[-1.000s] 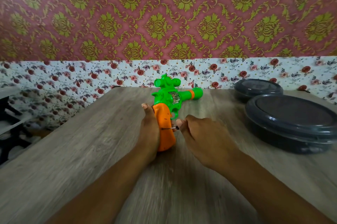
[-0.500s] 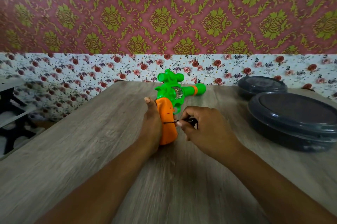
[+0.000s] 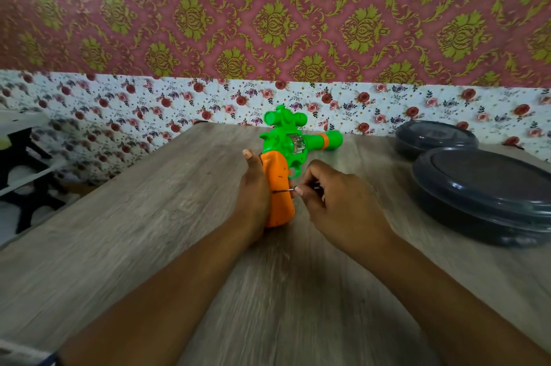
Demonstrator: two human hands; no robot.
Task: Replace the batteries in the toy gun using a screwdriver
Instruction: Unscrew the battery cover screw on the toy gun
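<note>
A toy gun (image 3: 286, 145) with a green body and an orange grip lies on the wooden table (image 3: 149, 231), barrel pointing right. My left hand (image 3: 253, 195) holds the orange grip from its left side, thumb up along it. A small screwdriver (image 3: 284, 190) with a thin metal shaft touches the grip's right face. My right hand (image 3: 334, 201) pinches the screwdriver's dark handle, which the fingers mostly hide.
Two dark round lidded containers stand at the right, a large one (image 3: 489, 195) in front and a smaller one (image 3: 435, 139) behind it. A floral-papered wall rises behind the table. A shelf unit (image 3: 21, 162) stands off the table's left edge.
My right hand has shifted its hold on the screwdriver, now showing a little of the dark handle. The gun and my left hand have stayed in place.
</note>
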